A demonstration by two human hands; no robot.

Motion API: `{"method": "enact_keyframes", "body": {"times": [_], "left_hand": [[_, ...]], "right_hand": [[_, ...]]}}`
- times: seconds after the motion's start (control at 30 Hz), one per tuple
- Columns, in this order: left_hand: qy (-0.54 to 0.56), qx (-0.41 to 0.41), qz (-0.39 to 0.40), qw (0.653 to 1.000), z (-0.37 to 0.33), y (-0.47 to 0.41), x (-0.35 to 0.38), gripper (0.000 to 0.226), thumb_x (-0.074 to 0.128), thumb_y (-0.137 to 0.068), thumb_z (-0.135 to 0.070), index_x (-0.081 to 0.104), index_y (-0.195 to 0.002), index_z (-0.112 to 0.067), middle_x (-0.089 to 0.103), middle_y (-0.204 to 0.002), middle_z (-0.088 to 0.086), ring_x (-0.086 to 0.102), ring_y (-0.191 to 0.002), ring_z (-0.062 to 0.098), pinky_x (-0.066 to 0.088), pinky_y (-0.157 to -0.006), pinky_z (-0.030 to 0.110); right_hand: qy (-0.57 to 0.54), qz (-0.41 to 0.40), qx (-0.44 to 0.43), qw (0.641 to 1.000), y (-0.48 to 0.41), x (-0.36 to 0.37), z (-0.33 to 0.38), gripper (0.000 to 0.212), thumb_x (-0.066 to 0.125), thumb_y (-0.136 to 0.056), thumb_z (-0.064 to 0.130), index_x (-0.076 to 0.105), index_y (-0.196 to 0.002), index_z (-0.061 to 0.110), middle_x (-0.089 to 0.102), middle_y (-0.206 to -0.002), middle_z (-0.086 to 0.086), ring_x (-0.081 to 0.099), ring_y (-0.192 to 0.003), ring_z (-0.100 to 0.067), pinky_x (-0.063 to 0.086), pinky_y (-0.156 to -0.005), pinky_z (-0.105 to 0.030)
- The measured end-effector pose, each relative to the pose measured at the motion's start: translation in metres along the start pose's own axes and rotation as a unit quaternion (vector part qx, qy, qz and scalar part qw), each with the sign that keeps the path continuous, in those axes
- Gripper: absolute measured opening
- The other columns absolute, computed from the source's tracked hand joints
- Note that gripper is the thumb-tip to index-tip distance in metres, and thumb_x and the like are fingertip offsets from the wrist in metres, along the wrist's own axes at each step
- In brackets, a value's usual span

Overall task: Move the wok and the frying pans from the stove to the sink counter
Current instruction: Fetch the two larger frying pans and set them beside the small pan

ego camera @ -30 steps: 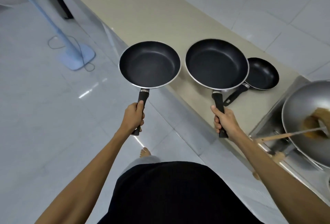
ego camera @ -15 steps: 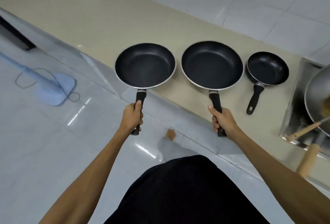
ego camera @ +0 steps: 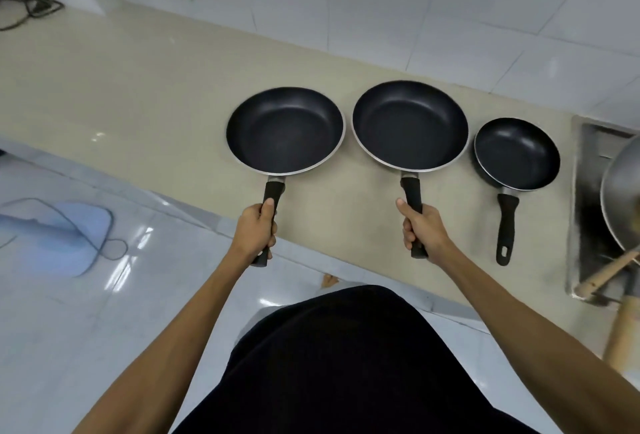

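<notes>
The person wears a loose black garment point(ego camera: 346, 364) over the torso, both forearms are bare with no sleeves showing, neither wrist carries a watch or band, and one bare foot point(ego camera: 329, 280) shows below.

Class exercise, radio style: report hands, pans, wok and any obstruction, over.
Left hand shut on left frying pan; right hand shut on middle frying pan. Small frying pan on counter, untouched. Wok on stove. Nothing in the way.

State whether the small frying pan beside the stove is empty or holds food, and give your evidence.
Empty. The small frying pan sits upright on the counter, and its dark inner surface shows bare from rim to rim, with nothing in it.
</notes>
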State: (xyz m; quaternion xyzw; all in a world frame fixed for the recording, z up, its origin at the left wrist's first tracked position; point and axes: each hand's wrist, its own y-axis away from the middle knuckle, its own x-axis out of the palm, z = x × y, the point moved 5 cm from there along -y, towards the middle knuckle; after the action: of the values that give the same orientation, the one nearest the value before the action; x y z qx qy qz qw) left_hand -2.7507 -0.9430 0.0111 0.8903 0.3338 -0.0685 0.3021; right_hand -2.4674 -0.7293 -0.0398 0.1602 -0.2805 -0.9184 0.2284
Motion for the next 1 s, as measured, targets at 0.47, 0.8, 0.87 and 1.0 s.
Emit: {"method": "enact_keyframes", "body": {"times": [0.47, 0.8, 0.87, 1.0], "left_hand": [[-0.041, 0.001, 0.059, 0.997, -0.044, -0.073, -0.002, 0.039, 0.037, -0.109, -0.036, 0.055, -0.095, -0.004, 0.045, -0.060, 0.004, 0.041, -0.034, 0.009, 0.042, -0.033, 0.025], [-0.052, 0.009, 0.097, 0.994, -0.053, -0.110, -0.020, 0.041, 0.037, -0.109, -0.037, 0.056, -0.099, -0.001, 0.046, -0.061, 0.004, 0.041, -0.035, 0.010, 0.043, -0.033, 0.026], [-0.052, 0.009, 0.106, 0.993, -0.053, -0.114, -0.021, 0.043, 0.037, -0.108, -0.038, 0.056, -0.100, 0.000, 0.046, -0.061, 0.004, 0.041, -0.035, 0.011, 0.042, -0.033, 0.025], [-0.056, 0.015, 0.121, 0.991, -0.054, -0.118, -0.022, 0.042, 0.038, -0.108, -0.038, 0.055, -0.098, -0.001, 0.047, -0.061, 0.004, 0.041, -0.035, 0.011, 0.041, -0.033, 0.025]], "right_hand": [[-0.036, -0.062, 0.024, 0.997, -0.035, 0.015, 0.026, 0.037, 0.067, -0.098, 0.036, 0.046, -0.081, 0.011, 0.046, -0.049, -0.006, 0.041, -0.035, -0.021, 0.042, -0.040, -0.031], [0.022, -0.131, 0.041, 0.990, -0.033, 0.027, 0.024, 0.036, 0.063, -0.100, 0.038, 0.051, -0.092, 0.005, 0.053, -0.060, -0.013, 0.049, -0.041, -0.027, 0.050, -0.048, -0.038], [0.034, -0.141, 0.041, 0.989, -0.032, 0.028, 0.027, 0.036, 0.063, -0.100, 0.039, 0.052, -0.096, 0.005, 0.054, -0.063, -0.015, 0.049, -0.043, -0.028, 0.051, -0.052, -0.044], [0.051, -0.163, 0.052, 0.984, -0.029, 0.031, 0.031, 0.037, 0.061, -0.101, 0.040, 0.050, -0.099, 0.005, 0.055, -0.069, -0.015, 0.048, -0.045, -0.027, 0.052, -0.051, -0.043]]}}
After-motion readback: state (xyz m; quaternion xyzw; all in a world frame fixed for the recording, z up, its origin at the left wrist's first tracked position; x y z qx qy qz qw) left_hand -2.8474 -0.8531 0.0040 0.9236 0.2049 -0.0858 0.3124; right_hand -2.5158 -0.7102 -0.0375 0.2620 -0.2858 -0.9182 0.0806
